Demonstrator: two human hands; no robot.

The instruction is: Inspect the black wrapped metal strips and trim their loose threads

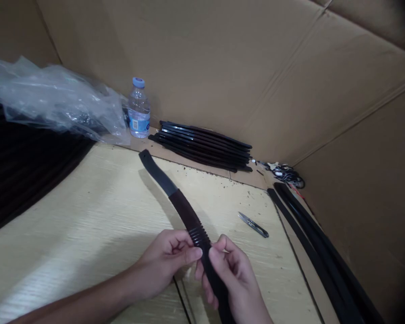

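Note:
A long, dark, slightly curved strip (185, 211) runs from the middle of the table down to the bottom edge, with a flat grey-black tip, a dark brown wrapped section and ridges near the hands. My left hand (172, 254) pinches it from the left, just below the ridges. On the other side, my right hand (231, 270) has its thumb and fingers closed round the strip. A thin black cord (181, 299) hangs below my left hand. Small thread snips (253, 225) lie on the table to the right of the strip.
Dark strips (202, 146) are stacked along the cardboard wall (195, 58), beside a water bottle (139, 110). Clear plastic (64, 103) covers part of a dark pile (27, 162) at left. Long black strips (317, 247) lie right, near tangled scraps (283, 173). The tabletop (97, 198) is pale.

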